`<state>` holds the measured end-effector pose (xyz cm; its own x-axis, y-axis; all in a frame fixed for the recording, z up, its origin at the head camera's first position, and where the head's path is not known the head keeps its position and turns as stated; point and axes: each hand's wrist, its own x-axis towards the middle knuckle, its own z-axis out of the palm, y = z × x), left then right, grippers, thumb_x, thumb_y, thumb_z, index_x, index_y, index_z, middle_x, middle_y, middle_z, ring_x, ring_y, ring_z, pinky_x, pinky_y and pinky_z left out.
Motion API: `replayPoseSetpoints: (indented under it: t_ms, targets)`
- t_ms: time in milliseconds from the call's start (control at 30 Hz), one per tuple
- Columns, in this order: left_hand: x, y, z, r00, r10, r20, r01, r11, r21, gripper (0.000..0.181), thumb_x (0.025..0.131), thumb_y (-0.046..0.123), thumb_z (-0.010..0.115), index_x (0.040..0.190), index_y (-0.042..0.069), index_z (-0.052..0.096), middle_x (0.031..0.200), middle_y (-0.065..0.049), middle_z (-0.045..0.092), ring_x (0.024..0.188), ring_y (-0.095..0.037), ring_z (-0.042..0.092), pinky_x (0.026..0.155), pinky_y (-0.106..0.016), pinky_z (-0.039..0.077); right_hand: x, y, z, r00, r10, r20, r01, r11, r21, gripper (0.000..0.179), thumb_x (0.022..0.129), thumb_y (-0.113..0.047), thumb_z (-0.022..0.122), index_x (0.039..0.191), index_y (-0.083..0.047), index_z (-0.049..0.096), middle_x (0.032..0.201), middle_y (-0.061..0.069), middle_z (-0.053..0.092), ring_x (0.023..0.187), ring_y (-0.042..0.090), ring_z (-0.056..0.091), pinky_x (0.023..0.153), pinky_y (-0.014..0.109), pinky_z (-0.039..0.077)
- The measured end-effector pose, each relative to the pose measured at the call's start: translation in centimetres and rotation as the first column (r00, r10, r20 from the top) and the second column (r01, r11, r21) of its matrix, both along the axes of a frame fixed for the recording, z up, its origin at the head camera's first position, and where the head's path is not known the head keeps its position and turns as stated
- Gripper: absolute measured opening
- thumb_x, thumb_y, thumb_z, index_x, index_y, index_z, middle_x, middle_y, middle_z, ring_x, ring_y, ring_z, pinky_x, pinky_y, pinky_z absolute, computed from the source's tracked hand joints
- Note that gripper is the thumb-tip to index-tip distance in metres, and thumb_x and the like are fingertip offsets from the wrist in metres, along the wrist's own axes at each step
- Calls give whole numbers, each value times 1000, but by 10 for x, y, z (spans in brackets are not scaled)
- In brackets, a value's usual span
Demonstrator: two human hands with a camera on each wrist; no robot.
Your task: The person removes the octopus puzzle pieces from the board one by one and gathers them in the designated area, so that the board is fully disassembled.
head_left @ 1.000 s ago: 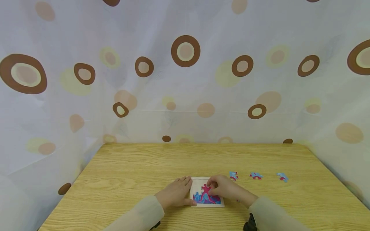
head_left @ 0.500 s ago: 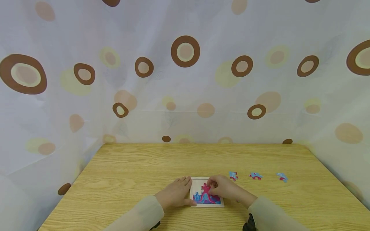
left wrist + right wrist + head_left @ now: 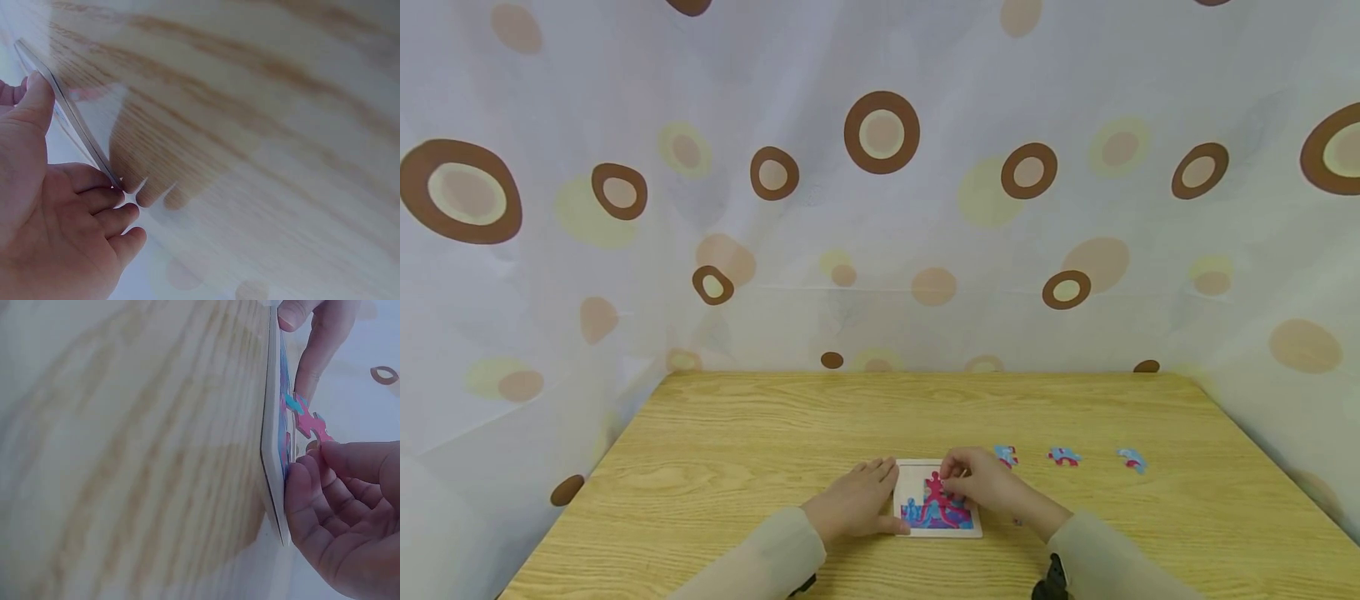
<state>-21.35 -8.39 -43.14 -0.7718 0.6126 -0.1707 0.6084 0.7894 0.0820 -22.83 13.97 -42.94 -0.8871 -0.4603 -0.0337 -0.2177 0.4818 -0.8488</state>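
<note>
A square puzzle tray with a pale frame lies on the table, its lower part filled with blue, purple and pink pieces. My left hand rests along the tray's left side, fingers straight, the thumb on its near left corner. Between thumb and fingers my right hand pinches a pink jigsaw piece with blue edges. In the right wrist view this piece is tilted up, above the tray's surface. The right fingers hide the tray's right side in the head view.
Beyond the right hand lie three blue-and-pink jigsaw pieces: one near the hand, a middle piece and a far-right piece. A small bit of another piece shows beside the right forearm. A patterned curtain surrounds the wooden table.
My right hand has lifted the pink piece slightly away from me, up off the filled part of the tray. The left hand has stayed in place.
</note>
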Motion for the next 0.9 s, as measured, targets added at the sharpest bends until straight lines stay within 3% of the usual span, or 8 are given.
replayPoseSetpoints:
  t_ms: [367,667,900]
  targets:
    - [2,1,3,1000,7,1,-7,1000,-7,84,85,61,47,143,2,32,146,-10,29,134,-23,26,107,-34,23,0,16,6,999,-25,34,28,994,-108,7,88,-5,60,88,1,61,73,6,57,63,17,53,54,29,51]
    - [2,0,4,1000,-17,2,17,1000,-10,84,85,62,45,143,3,31,147,-10,28,134,-22,25,107,-35,23,2,66,20,996,-67,50,73,990,-119,19,89,-15,62,95,4,62,78,8,59,69,24,57,62,37,53]
    - [0,-1,2,999,-32,3,32,999,-11,86,85,64,41,143,2,30,147,-11,28,134,-23,24,108,-35,22,4,110,20,993,-97,70,102,991,-81,22,90,-14,60,97,7,61,78,9,59,68,22,56,61,35,53]
